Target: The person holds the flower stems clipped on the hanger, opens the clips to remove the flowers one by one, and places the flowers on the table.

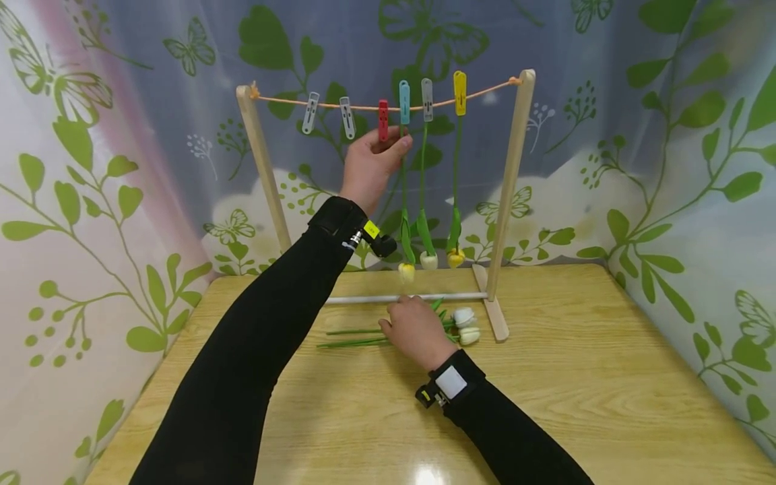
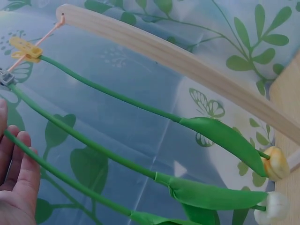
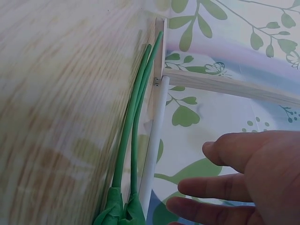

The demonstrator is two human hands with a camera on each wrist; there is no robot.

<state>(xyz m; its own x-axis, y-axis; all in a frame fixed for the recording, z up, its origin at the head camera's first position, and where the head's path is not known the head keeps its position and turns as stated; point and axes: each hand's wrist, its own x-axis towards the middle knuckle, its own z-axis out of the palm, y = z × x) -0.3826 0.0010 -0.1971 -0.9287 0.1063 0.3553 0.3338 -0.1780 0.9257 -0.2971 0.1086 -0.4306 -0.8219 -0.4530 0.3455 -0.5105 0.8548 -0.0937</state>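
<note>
The head view shows a wooden drying rack (image 1: 512,182) on a table (image 1: 606,377), with the left hand (image 1: 370,165) raised to a red clip (image 1: 383,120) on its string (image 1: 485,91), fingers curled at it, though whether they pinch it cannot be told. The left wrist view shows relaxed fingertips (image 2: 18,164) beside three hanging tulips (image 2: 140,168), heads down. The right hand (image 1: 415,331), fingers loosely extended, rests over two loose tulips (image 1: 467,327) lying flat, stems (image 3: 133,126) pointing left along the rack's white bar (image 3: 157,122); no writing is readable.
</note>
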